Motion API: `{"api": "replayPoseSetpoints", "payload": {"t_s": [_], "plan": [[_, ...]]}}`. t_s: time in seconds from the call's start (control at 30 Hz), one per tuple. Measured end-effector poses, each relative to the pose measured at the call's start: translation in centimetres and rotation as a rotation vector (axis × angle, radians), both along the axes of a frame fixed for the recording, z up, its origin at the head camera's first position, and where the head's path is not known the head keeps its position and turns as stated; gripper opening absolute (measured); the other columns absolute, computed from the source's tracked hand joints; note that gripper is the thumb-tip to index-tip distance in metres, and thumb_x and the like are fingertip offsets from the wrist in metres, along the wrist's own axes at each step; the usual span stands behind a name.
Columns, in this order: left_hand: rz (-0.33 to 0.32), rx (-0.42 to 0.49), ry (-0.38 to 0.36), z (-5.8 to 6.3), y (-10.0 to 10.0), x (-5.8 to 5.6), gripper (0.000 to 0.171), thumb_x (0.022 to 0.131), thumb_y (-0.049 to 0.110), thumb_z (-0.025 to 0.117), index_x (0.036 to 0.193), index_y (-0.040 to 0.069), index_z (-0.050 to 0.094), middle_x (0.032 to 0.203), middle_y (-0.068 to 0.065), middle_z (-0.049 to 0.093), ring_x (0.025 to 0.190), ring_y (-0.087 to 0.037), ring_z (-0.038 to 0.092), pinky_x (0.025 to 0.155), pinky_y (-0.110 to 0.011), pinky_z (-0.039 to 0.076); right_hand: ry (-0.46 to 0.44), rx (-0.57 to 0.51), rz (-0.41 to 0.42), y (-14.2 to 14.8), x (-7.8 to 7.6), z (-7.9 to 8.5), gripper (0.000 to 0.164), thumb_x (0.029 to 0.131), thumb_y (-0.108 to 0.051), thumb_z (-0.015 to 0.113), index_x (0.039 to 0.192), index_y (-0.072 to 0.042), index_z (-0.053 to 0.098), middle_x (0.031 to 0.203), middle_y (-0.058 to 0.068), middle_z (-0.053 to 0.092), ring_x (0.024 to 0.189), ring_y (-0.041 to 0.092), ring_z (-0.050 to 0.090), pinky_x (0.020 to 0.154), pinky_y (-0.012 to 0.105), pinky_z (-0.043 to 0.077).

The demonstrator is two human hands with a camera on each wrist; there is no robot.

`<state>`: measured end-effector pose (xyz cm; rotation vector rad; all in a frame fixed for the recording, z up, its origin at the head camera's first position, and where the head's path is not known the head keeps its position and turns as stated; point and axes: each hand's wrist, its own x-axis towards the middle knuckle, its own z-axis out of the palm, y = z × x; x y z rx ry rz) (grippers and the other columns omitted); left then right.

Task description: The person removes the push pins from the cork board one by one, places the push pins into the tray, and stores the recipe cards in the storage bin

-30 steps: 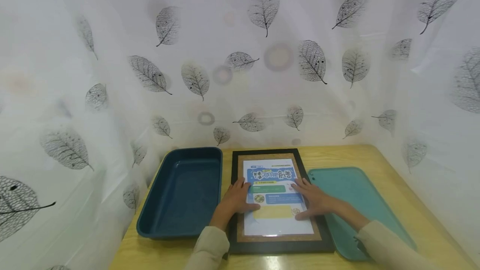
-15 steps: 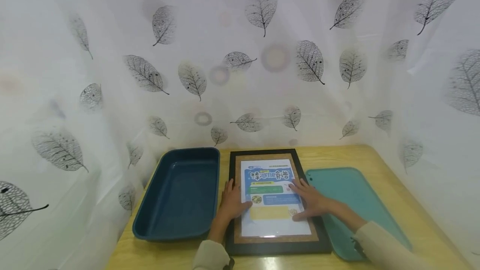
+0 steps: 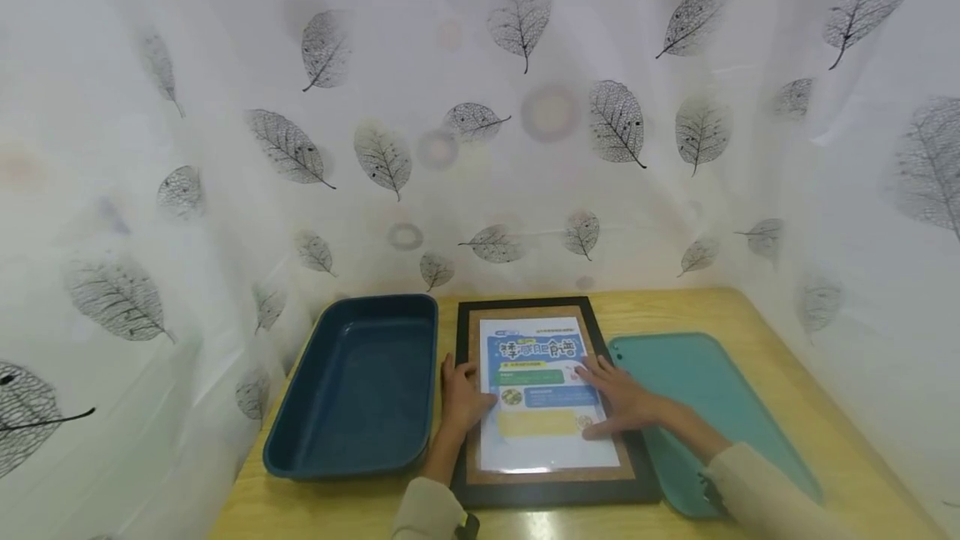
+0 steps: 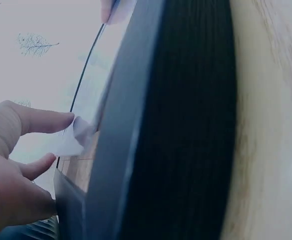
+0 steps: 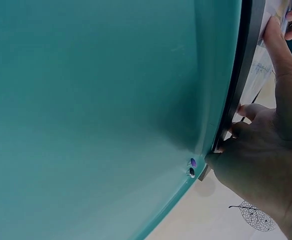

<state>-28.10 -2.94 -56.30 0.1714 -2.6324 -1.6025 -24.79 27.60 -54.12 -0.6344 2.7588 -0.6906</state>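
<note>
A printed sheet with blue Chinese lettering (image 3: 547, 450) lies on the cork centre of a black-framed board (image 3: 558, 493). My left hand (image 3: 462, 398) is at the board's left side, its thumb reaching the sheet's left edge and its fingers along the frame. Seen from the left wrist, fingers (image 4: 48, 121) touch a curled bit of the sheet (image 4: 82, 134). My right hand (image 3: 628, 397) rests with spread fingers on the sheet's right edge. Two small pushpins, one purple (image 5: 193, 162) and one dark (image 5: 191, 172), lie in a teal tray's corner.
A deep dark-blue tray (image 3: 360, 469) stands left of the board. The shallow teal tray (image 3: 701, 382) lies at its right, partly under my right forearm. A translucent leaf-print curtain (image 3: 480, 182) surrounds the wooden table (image 3: 660, 307).
My left hand has shifted left, off the sheet's middle to its left edge and the frame. The right hand stays on the sheet's right side. The view has turned slightly right.
</note>
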Motion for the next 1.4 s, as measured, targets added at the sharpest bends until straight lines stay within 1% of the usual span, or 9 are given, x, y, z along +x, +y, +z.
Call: {"api": "replayPoseSetpoints", "payload": {"t_s": [0.1,0.23,0.43,0.5,0.67,0.8,1.13,1.27,1.4], "plan": [[-0.014,0.024,0.056,-0.1,-0.5,0.1,0.067,0.067,-0.008,0.085,0.130,-0.009,0.062,0.166,-0.027,0.025,0.148,-0.053,0.031,0.116,-0.060,0.038,-0.002,-0.013,0.009,-0.2,0.1,0.0,0.112,0.079,-0.050,0.088,0.160,0.003,0.031,0.167,0.032,0.017,0.151,0.061,0.008,0.115,0.079,0.011],[-0.098,0.073,0.083,0.2,-0.8,0.3,0.070,0.073,-0.005,0.083,0.137,-0.006,0.055,0.159,-0.027,0.038,0.145,-0.051,0.037,0.116,-0.061,0.037,-0.008,-0.030,0.009,-0.2,0.0,-0.3,0.112,0.079,-0.049,0.088,0.159,0.004,0.030,0.166,0.033,0.017,0.150,0.061,0.007,0.115,0.079,0.009],[-0.218,0.206,0.008,0.0,-0.3,0.4,0.066,0.092,-0.002,0.068,0.151,0.008,0.038,0.149,-0.026,0.053,0.143,-0.043,0.045,0.117,-0.061,0.035,0.011,-0.062,0.022,0.5,-0.2,-1.1,0.113,0.079,-0.053,0.087,0.159,0.004,0.031,0.165,0.035,0.017,0.149,0.063,0.006,0.113,0.081,0.008],[-0.211,0.235,-0.003,-0.3,0.0,0.3,0.064,0.095,-0.004,0.061,0.152,0.009,0.036,0.147,-0.025,0.054,0.141,-0.041,0.048,0.116,-0.061,0.036,0.025,-0.067,0.034,0.7,-0.1,-1.3,0.113,0.079,-0.053,0.086,0.159,0.005,0.030,0.164,0.036,0.016,0.148,0.064,0.006,0.112,0.082,0.008],[-0.112,0.249,0.022,-0.4,0.6,0.5,0.061,0.095,-0.008,0.055,0.152,0.010,0.040,0.148,-0.025,0.054,0.140,-0.042,0.049,0.116,-0.062,0.036,0.058,-0.053,0.031,0.5,0.0,-1.6,0.118,0.078,-0.057,0.086,0.159,0.007,0.029,0.165,0.036,0.017,0.148,0.063,0.009,0.114,0.080,0.011],[-0.060,0.219,0.042,0.6,0.6,0.8,0.058,0.097,-0.008,0.055,0.150,0.012,0.044,0.148,-0.025,0.055,0.140,-0.042,0.049,0.116,-0.063,0.036,0.052,-0.028,0.001,0.2,0.0,-2.0,0.123,0.077,-0.063,0.084,0.160,0.007,0.025,0.166,0.033,0.015,0.151,0.059,0.009,0.117,0.077,0.012],[-0.052,0.174,0.112,4.3,-2.3,0.4,0.063,0.095,-0.010,0.055,0.152,0.014,0.045,0.143,-0.025,0.060,0.135,-0.041,0.054,0.115,-0.062,0.037,0.046,-0.084,0.018,0.0,0.1,-2.0,0.127,0.075,-0.061,0.086,0.158,0.012,0.023,0.163,0.039,0.013,0.150,0.062,0.007,0.116,0.078,0.010],[-0.085,0.216,0.127,5.8,-4.7,-0.1,0.063,0.096,-0.008,0.057,0.154,0.014,0.043,0.143,-0.024,0.060,0.123,-0.040,0.063,0.104,-0.058,0.050,0.065,-0.079,0.030,0.4,-0.1,-1.9,0.128,0.075,-0.060,0.087,0.157,0.014,0.022,0.163,0.041,0.012,0.149,0.063,0.007,0.115,0.078,0.010],[-0.094,0.223,0.087,6.9,-7.5,-0.5,0.063,0.100,-0.001,0.058,0.157,0.019,0.039,0.142,-0.017,0.061,0.103,-0.030,0.071,0.086,-0.042,0.059,0.094,-0.073,0.042,1.0,-0.4,-2.4,0.127,0.076,-0.060,0.086,0.157,0.014,0.022,0.164,0.039,0.011,0.149,0.062,0.007,0.116,0.078,0.011]]}}
